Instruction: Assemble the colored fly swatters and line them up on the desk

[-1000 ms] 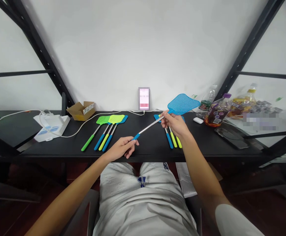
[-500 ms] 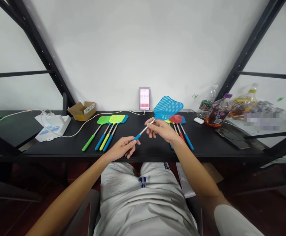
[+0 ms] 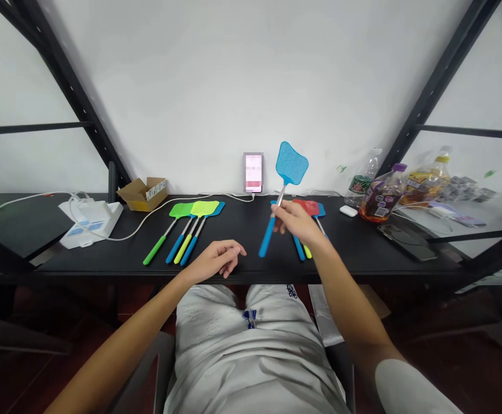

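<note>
My right hand (image 3: 296,219) grips a blue fly swatter (image 3: 291,164) by its metal shaft, just above the blue handle. The swatter is raised, its mesh head up in front of the wall and its handle slanting down to the left. My left hand (image 3: 220,257) rests near the front edge of the table, holding nothing, with loosely bent fingers and the index finger reaching out. To its left lies a group of fly swatters, among them a green one (image 3: 154,250) and a yellow one (image 3: 184,248). Beneath my right hand are more swatters, including a red one (image 3: 309,206), partly hidden.
On the black table (image 3: 251,265), a phone (image 3: 253,172) leans against the wall on a cable. At left are a cardboard box (image 3: 144,194) and a white box (image 3: 91,221). Several bottles, such as a purple-capped one (image 3: 382,195), and a dark phone (image 3: 407,241) are at right.
My left hand has let go of the blue swatter's handle. My right hand has swung the swatter upright, its head now higher and its handle pointing down.
</note>
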